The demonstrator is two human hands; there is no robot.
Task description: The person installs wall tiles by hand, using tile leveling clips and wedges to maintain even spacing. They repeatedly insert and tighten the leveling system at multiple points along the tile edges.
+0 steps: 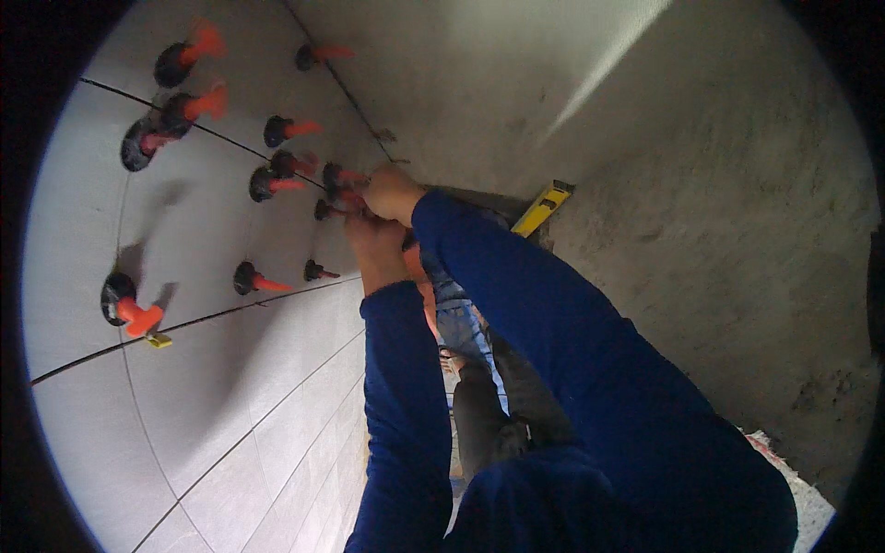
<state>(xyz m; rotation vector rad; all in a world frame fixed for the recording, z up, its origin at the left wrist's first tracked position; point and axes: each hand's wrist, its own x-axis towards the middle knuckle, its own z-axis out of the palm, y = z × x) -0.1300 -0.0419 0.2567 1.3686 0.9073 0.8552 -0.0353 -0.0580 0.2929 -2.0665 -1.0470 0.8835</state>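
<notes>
Both hands are up against the white-tiled wall [198,253], close to its far edge, in the midst of black round tile levelers with orange T-handles. My right hand [392,194] is closed at the orange handle of one tile leveler [332,175]. Just below it, my left hand [376,244] has its fingers closed by the handle of another leveler [323,210]; the fingertips are partly hidden. Several more levelers, such as one at the lower left [118,300], sit along the dark tile joints. The two hands nearly touch.
A bare grey cement wall [682,203] rises on the right. Beyond my right forearm a yellow spirit level [542,210] leans by it. Beneath my arms are my legs, a foot and blue material [466,323]. A small yellow piece [159,340] sits at the lower-left joint.
</notes>
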